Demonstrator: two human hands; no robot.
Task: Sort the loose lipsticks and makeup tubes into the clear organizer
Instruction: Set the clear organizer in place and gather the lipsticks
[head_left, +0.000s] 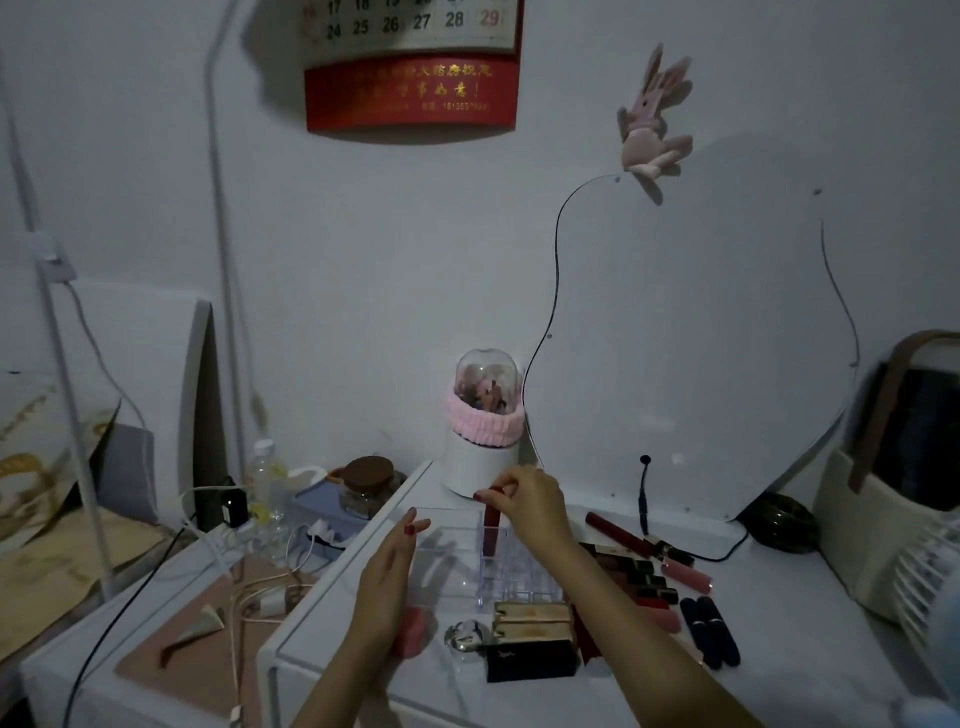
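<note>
White table, organizer, lipsticks

there is one view only, a wide-angle camera worn on the person's head. it looks forward and down over the white counter from close above its near edge, with both forearms reaching in from the bottom of the frame. it faces the wall, so the calendar sits at the top edge. the wide lens bends straight lines near the sides. no second view shares the scene.

Wall calendar with dates 17, 24, 25, 26, 27, 28, 29, gold characters on its red base illegible
</note>
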